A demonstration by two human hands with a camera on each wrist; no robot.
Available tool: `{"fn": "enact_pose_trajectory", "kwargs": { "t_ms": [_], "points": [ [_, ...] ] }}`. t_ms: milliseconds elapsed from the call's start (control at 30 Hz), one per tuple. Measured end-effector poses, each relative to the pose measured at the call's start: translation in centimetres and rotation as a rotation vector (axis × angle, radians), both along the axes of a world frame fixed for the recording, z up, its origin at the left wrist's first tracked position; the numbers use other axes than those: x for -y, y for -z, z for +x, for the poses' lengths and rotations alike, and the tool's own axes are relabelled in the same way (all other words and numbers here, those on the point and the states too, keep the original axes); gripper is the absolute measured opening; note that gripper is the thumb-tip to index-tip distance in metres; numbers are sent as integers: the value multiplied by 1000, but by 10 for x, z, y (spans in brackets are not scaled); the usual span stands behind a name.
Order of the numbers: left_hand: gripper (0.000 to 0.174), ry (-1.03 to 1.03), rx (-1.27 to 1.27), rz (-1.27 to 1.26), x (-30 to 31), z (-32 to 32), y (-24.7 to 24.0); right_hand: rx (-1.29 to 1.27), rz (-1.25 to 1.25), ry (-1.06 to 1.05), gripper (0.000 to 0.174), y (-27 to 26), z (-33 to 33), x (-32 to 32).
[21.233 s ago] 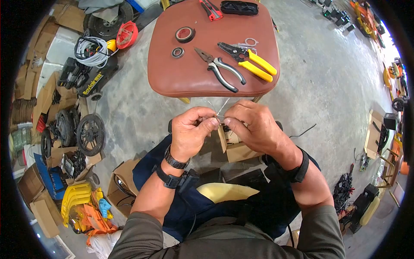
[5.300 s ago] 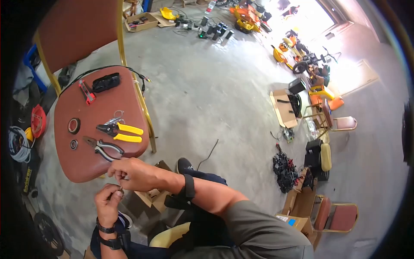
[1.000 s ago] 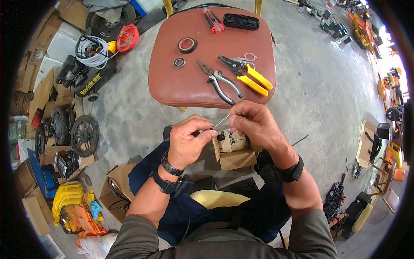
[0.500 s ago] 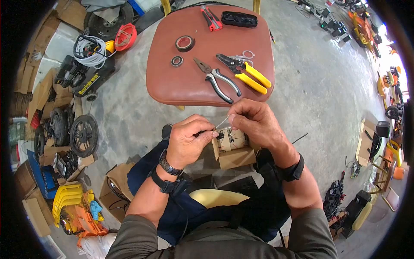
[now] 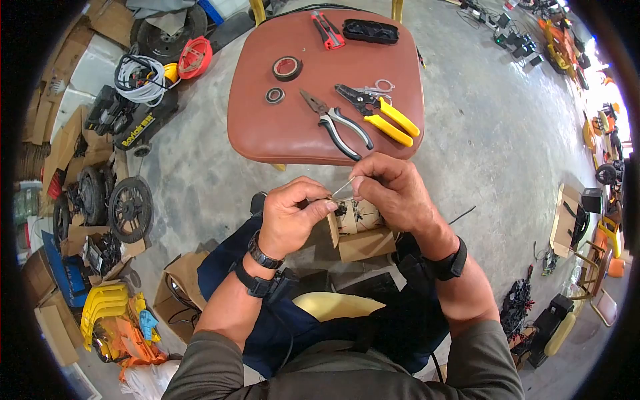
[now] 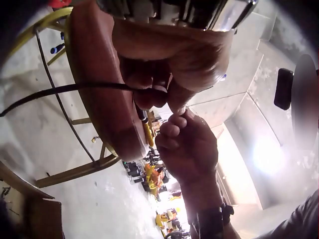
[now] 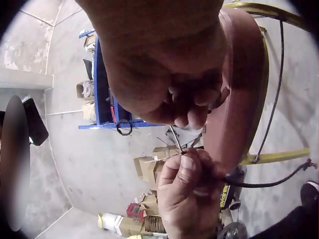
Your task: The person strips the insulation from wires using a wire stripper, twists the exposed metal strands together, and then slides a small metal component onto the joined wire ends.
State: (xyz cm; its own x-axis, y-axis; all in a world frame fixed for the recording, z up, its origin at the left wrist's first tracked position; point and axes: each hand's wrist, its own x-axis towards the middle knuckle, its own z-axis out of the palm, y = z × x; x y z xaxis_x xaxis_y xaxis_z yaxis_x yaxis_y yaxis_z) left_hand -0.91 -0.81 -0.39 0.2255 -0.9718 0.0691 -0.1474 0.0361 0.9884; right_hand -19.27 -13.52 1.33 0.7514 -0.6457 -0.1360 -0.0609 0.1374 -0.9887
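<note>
In front of the chair seat my left hand (image 5: 290, 217) pinches the end of a black cable (image 6: 75, 88) between thumb and forefinger. From that grip a thin, pale wire (image 5: 343, 187) sticks out, slanting up to the right. My right hand (image 5: 400, 197) pinches its far end with thumb and forefinger. In the right wrist view the wire (image 7: 176, 138) runs straight between both sets of fingertips. On the seat (image 5: 267, 130) lie grey-and-black pliers (image 5: 337, 123), yellow-handled wire strippers (image 5: 380, 113), small folding scissors (image 5: 385, 85), a black tape roll (image 5: 287, 68) and a ring bearing (image 5: 275, 96).
A red utility knife (image 5: 327, 30) and a black pouch-like bundle (image 5: 371, 31) lie at the seat's back. Below my hands stands an open cardboard box (image 5: 367, 245) with small dark bits inside. Wheels (image 5: 130, 210) and cartons crowd the left floor.
Earliest, two pale strands spread from between the hands; now one stretches between them. The view had swung right 5.3 s ago and is back. Over the last second the hands barely moved.
</note>
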Motion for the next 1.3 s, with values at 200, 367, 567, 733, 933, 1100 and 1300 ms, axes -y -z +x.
{"fn": "enact_pose_trajectory", "kwargs": {
  "t_ms": [200, 367, 567, 733, 933, 1100, 1300],
  "points": [
    [8, 15, -175, 42, -2, 1, 6, 39, -30, 7, 9, 1, 2, -2],
    [9, -18, -266, 94, -2, -1, 0, 56, -73, 13, 9, 3, 3, -3],
    [10, -27, -297, 129, -3, 1, 1, 72, -97, 18, 9, 5, 3, -5],
    [10, -54, -301, 144, -3, 0, 0, 51, -118, 25, 9, 4, 4, -6],
    [12, -72, -85, 71, -2, 4, -2, 65, 25, 9, 10, 5, 4, -5],
    [12, -3, 183, -105, 3, 4, -8, 12, 8, -19, 10, 2, 0, 1],
    [10, 32, 179, -65, 2, 3, -11, -39, 2, -2, 8, -1, -1, 0]
  ]
}}
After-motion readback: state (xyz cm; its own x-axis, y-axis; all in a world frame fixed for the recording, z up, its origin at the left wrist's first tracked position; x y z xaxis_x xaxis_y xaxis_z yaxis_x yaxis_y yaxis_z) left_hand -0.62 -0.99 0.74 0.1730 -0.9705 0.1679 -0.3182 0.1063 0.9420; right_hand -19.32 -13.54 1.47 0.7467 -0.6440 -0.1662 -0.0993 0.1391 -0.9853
